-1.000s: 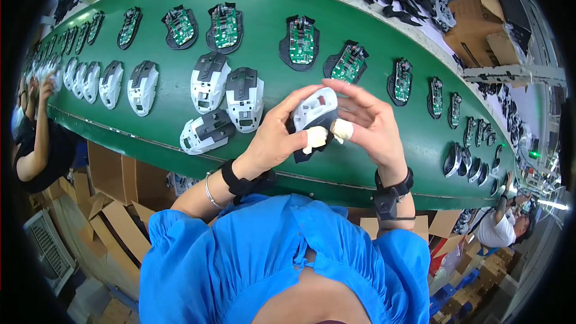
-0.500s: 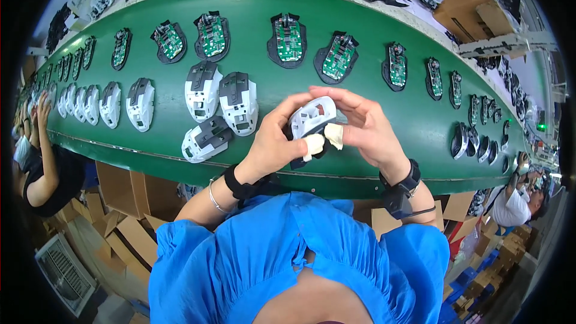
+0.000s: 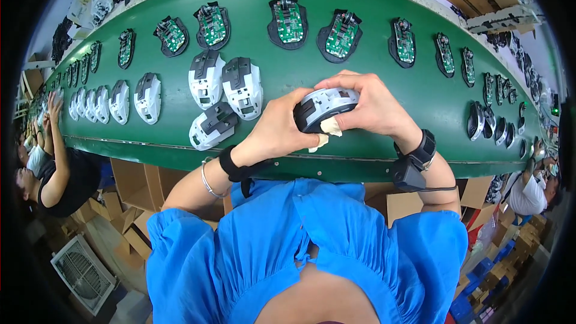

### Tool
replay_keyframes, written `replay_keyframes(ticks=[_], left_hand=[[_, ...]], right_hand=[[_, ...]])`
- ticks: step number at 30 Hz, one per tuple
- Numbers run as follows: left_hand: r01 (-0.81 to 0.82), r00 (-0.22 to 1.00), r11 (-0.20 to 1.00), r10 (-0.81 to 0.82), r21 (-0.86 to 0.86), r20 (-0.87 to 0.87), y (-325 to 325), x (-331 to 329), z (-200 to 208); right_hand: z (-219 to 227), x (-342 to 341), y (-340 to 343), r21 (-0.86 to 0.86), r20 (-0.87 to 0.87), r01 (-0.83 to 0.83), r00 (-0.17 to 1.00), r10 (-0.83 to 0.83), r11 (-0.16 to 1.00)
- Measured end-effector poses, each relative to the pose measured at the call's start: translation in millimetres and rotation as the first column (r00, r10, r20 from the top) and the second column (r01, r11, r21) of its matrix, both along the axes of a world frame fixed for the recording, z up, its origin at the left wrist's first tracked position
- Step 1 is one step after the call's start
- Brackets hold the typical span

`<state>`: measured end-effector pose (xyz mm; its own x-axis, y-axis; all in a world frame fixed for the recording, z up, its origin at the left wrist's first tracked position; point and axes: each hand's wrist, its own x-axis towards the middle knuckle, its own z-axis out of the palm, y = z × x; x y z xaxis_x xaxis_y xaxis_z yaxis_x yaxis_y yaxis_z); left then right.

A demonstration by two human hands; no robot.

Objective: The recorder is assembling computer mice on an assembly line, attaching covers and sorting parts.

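Note:
Between both hands, over the near half of the green conveyor belt, is a computer mouse (image 3: 326,105) with a silvery-white shell and a dark underside, tilted on its side. My left hand (image 3: 277,123) closes round its left end. My right hand (image 3: 377,107) grips the other end, fingers over the top and thumb at the lower edge. Cream-coloured finger covers (image 3: 330,126) wrap both thumbs. Just left of my left hand lie three white-and-black mouse shells (image 3: 242,88). Beyond my hands sits a black mouse base with a green circuit board (image 3: 340,36).
More circuit-board bases (image 3: 288,23) line the belt's far side, and several shells (image 3: 147,98) stand in a row at left. Dark mouse parts (image 3: 476,120) lie at right. Co-workers (image 3: 60,183) sit at both ends. Cardboard boxes (image 3: 135,183) stand below the belt's near edge.
The mouse has turned in my hands: its pale hollow side showed before, its outer shell and dark edge show now. My hands have shifted slightly, and the view has moved a little.

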<state>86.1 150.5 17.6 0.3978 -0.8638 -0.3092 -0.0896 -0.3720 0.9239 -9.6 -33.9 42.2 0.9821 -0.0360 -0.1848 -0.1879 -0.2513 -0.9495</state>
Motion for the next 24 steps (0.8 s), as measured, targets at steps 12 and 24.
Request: replay_keyframes(ticks=[12,24], left_hand=[[-0.115,0.604,0.991,0.128,-0.073,0.787,23.4,11.0,3.1],[-0.214,0.519,0.953,-0.073,0.212,0.851,54.6,43.5,-15.8]], right_hand=[[-88.2,-148.2,-74.6,-0.283,0.431,0.959,0.138,-0.892,0.011],[-47.6,60.0,-184.9,-0.659,0.509,0.608,0.794,-0.334,0.442]])
